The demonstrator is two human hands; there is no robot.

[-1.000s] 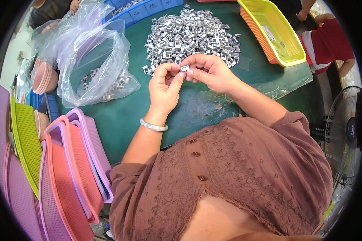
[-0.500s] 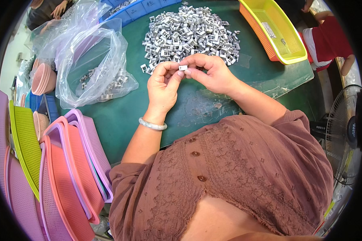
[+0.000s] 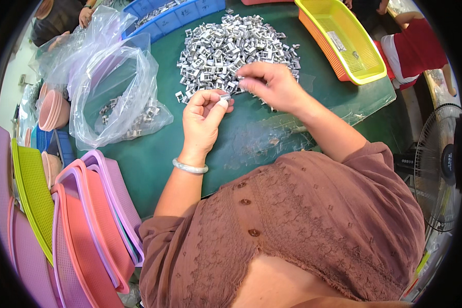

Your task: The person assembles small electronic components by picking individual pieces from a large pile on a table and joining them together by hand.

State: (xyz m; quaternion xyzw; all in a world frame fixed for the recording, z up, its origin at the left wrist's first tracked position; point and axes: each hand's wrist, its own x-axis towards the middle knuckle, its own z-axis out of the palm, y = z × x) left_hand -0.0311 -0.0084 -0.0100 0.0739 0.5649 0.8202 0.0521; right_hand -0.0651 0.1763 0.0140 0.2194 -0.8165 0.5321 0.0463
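My left hand (image 3: 204, 114) is closed, its thumb and fingers pinching a small silvery metal piece (image 3: 225, 97), shaped like a little rectangular frame. My right hand (image 3: 274, 88) hovers at the near right side of a large heap of similar metal pieces (image 3: 226, 49). Its thumb and index fingertips are a little apart, and no piece shows clearly between them. The heap lies on a green tabletop (image 3: 190, 164). On my left wrist is a pale bangle (image 3: 190, 167).
Left of the heap, an open clear plastic bag (image 3: 161, 115) holds more metal pieces. A blue bin (image 3: 177, 18) stands behind, and a yellow basket (image 3: 369, 59) at the right corner. Colored baskets (image 3: 95, 220) are stacked at lower left. A fan (image 3: 436, 164) and other people (image 3: 421, 51) are nearby.
My right hand has let go of the piece both hands held and moved up and right to the heap. The left hand keeps the piece, slightly lower and further left.
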